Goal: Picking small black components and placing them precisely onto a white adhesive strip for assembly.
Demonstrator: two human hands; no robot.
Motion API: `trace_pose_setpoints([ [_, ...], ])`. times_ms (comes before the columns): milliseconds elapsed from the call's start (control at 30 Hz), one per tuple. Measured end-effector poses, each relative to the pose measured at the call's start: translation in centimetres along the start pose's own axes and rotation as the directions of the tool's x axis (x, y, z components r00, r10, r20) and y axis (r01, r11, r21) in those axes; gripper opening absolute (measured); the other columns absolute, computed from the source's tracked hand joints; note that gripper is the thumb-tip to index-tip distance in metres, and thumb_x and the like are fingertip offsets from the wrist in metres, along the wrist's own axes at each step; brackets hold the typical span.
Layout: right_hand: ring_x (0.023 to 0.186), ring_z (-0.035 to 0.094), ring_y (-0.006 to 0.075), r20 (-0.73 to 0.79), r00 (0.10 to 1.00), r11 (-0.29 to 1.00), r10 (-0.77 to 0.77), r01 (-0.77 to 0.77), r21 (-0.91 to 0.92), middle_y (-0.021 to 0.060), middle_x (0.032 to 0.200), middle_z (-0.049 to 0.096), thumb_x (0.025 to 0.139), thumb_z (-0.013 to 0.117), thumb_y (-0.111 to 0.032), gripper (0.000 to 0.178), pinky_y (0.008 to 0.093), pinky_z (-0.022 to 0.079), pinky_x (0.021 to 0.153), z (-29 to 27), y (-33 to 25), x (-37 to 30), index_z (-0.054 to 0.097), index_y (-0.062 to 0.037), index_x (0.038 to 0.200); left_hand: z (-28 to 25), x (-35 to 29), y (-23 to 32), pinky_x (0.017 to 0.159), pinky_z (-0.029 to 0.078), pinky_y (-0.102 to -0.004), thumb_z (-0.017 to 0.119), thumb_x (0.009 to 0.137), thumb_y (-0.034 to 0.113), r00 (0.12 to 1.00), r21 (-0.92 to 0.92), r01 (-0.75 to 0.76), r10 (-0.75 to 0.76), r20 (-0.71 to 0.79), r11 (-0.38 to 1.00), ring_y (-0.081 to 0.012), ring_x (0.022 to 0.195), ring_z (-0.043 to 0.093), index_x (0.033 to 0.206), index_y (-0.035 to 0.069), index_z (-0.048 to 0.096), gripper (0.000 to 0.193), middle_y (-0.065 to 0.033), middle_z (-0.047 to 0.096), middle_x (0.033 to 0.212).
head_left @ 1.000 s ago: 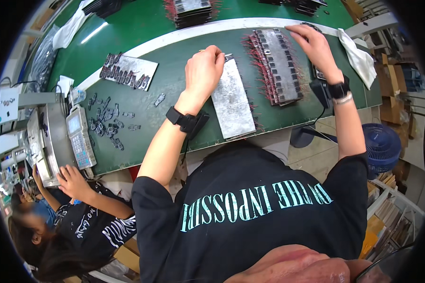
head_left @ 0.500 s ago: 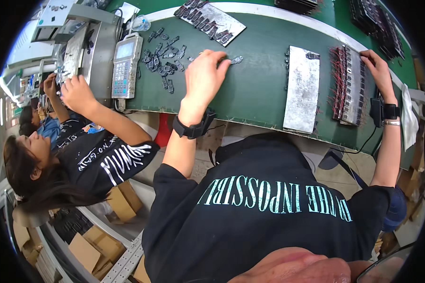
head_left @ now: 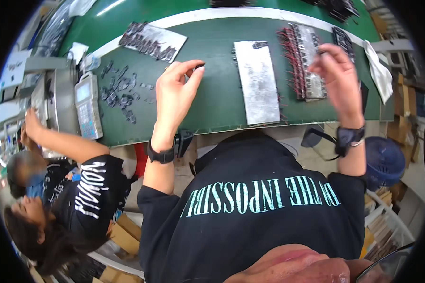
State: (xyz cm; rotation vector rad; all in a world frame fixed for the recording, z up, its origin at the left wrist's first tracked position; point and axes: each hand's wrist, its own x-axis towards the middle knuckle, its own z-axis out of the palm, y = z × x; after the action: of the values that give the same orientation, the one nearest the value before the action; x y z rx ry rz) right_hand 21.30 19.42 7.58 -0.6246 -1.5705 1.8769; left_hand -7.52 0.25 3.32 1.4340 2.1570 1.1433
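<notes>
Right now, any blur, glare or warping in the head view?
Head view: right hand blurred, left hand sharper; head view, upper left: bright glare streak on the green table; head view, top: white strip bows, corners black.

A green workbench (head_left: 212, 96), keypad device (head_left: 88, 111) and co-worker (head_left: 89, 195) mark a workshop.

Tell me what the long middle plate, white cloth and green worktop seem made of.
Long middle plate: probably metal, dull, mottled and silvery. White cloth: likely fabric, matte, by its soft creases. Green worktop: perhaps rubber or plastic matting, smooth and evenly coloured.
</notes>
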Motion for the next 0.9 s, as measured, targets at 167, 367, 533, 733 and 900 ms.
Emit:
trace_pose_setpoints([
  [167,0.09,0.066,0.0155,-0.077,0.979,0.95,0.189,-0.162,0.266,0.0076,0.102,0.068,0.099,0.06,-0.012,0.024,0.0316,0.054,0.089,5.7,3.7,-2.1,0.063,0.0002,0.119,2.8,-0.3,2.9,0.06,0.046,-0.0239,0.067,0.09,0.01,0.999,-0.253,0.048,-0.05,-0.004,0.966,-0.0071,0.067,0.058,0.11,0.006,0.074,0.021,0.0002,0.052,0.071],
  [367,0.089,0.066,0.0141,-0.139,0.974,0.975,0.179,-0.157,0.156,0.0071,0.102,0.068,0.096,0.063,-0.008,0.021,0.0298,0.054,0.086,8.7,5.4,-2.1,0.065,0.0013,0.115,5.5,-1.2,4.5,0.066,0.054,-0.0229,0.065,0.093,0.01,0.941,-0.677,0.329,-0.287,0.178,0.659,-0.0101,0.071,0.064,0.112,0.001,0.072,0.022,-0.0016,0.064,0.08],
  [533,0.086,0.065,0.0116,-0.09,0.984,0.988,0.154,-0.151,0.038,0.0056,0.101,0.068,0.096,0.064,-0.007,0.02,0.0262,0.052,0.082,9.6,6.5,-1.7,0.064,0.0014,0.114,5.9,-1.9,4.3,0.074,0.059,-0.0266,0.061,0.096,0.008,0.923,-0.808,0.382,-0.231,0.308,0.449,-0.0144,0.079,0.069,0.117,-0.007,0.067,0.026,-0.0097,0.07,0.09],
  [733,0.085,0.064,0.0101,-0.085,0.983,0.986,0.16,-0.163,-0.034,0.0041,0.098,0.067,0.097,0.062,-0.008,0.016,0.0244,0.051,0.081,9.2,7.4,-1.7,0.063,0.0004,0.111,5.7,-2.5,3.7,0.073,0.06,-0.0286,0.059,0.098,0.007,0.907,-0.808,0.421,-0.21,0.365,0.413,-0.0167,0.082,0.071,0.116,-0.01,0.065,0.025,-0.0132,0.072,0.091],
  [900,0.086,0.063,0.0103,-0.144,0.979,0.988,0.144,-0.151,-0.038,0.0045,0.098,0.066,0.098,0.061,-0.007,0.014,0.0243,0.051,0.081,10.0,6.9,-2.0,0.062,0.0007,0.11,6.1,-2.8,2.9,0.074,0.061,-0.0299,0.058,0.099,0.007,0.875,-0.812,0.47,-0.301,0.379,0.346,-0.0189,0.082,0.072,0.11,-0.008,0.064,0.02,-0.0153,0.072,0.093],
])
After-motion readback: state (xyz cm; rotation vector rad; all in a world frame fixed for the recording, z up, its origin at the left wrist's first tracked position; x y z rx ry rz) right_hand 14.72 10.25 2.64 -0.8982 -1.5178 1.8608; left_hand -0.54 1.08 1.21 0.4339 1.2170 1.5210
